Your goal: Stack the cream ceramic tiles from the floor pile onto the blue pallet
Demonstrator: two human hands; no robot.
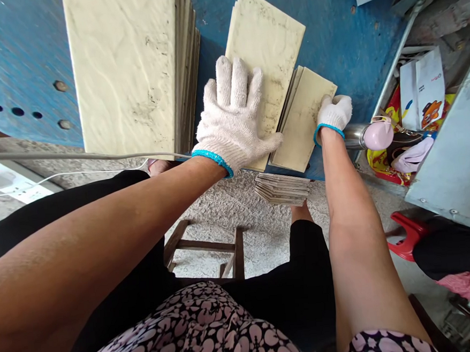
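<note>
My left hand [233,120], in a white knit glove, lies flat with fingers stretched out on a cream rectangular tile [268,45] on the blue table [342,40]. My right hand [334,113], also gloved, curls its fingers round the right edge of a second, tilted cream tile [304,125] that leans beside the first one. More thin tiles show edge-on between the two.
A tall stack of larger cream tiles [131,70] stands at the left on the table. A small pile of tiles [284,187] rests on my knee. At the right are a metal flask with a pink cap [371,134], printed packets [422,93] and a red stool [408,236].
</note>
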